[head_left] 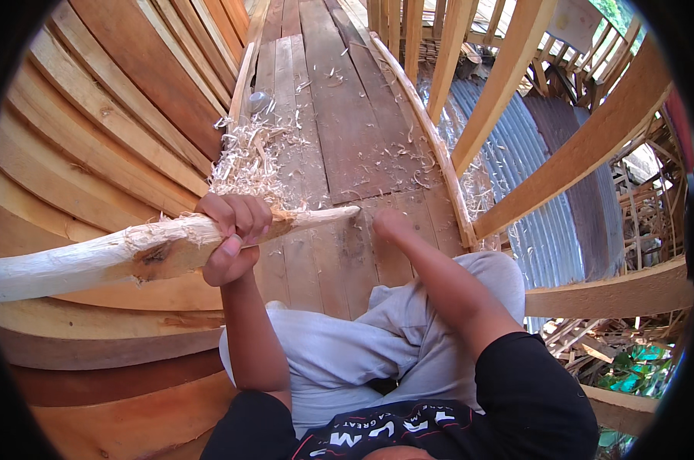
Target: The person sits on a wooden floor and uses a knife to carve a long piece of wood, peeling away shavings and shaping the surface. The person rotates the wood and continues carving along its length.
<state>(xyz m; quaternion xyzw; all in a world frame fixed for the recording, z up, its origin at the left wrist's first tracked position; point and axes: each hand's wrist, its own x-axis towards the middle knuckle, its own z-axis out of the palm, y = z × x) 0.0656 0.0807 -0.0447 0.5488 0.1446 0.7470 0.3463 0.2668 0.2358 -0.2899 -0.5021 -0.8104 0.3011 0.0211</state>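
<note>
A long, pale, peeled wooden pole [170, 244] runs in from the left edge and tapers to a whittled tip. My left hand [236, 234] is wrapped round it a little short of the tapered end. The pole's surface is rough, with a brown knot and frayed fibres beside my left hand. Just right of the tip, my right hand [393, 224] is closed, seen mostly from the back. Its fingers are largely hidden. A small dark shape shows between this hand and the tip, too unclear to name.
Curled wood shavings [247, 161] lie heaped on the plank floor [347, 138], near a small greyish round object [259, 101]. Slanted boards [109, 146] form a wall at left. Wooden railing posts [500, 84] stand at right, with corrugated metal sheets [508, 153] beyond. My crossed legs are below.
</note>
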